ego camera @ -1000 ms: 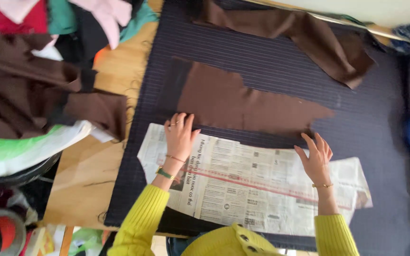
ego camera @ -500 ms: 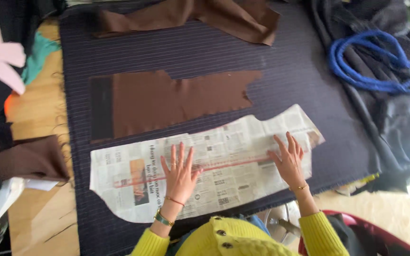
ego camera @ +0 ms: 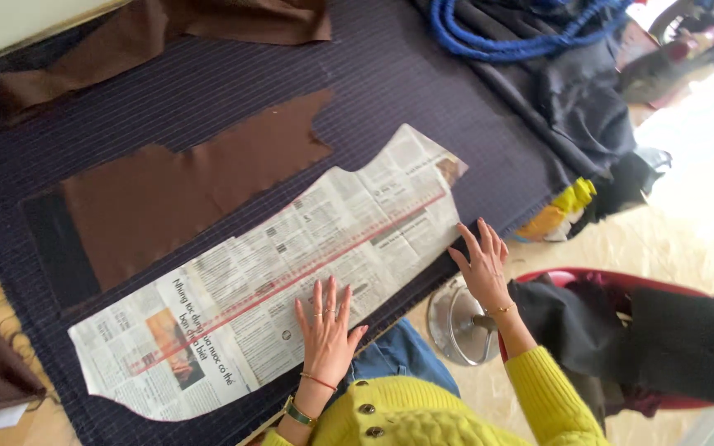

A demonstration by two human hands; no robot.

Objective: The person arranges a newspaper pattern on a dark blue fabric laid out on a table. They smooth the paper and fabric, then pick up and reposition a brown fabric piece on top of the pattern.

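Newspaper pattern piece (ego camera: 291, 281) lies flat on the dark pinstriped fabric (ego camera: 423, 91) covering the desk, just below the brown fabric piece (ego camera: 183, 190). Your left hand (ego camera: 326, 326) presses flat on the pattern's lower edge, fingers spread. Your right hand (ego camera: 481, 264) rests at its right end, fingers spread, holding nothing. Blue cord (ego camera: 522, 33) lies well apart, top right; red chair (ego camera: 663, 289) beside you.

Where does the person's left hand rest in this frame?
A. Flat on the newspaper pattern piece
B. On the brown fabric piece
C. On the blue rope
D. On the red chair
A: the left hand lies palm-down, fingers spread, on the long newspaper pattern piece that lies over the dark pinstriped cloth.
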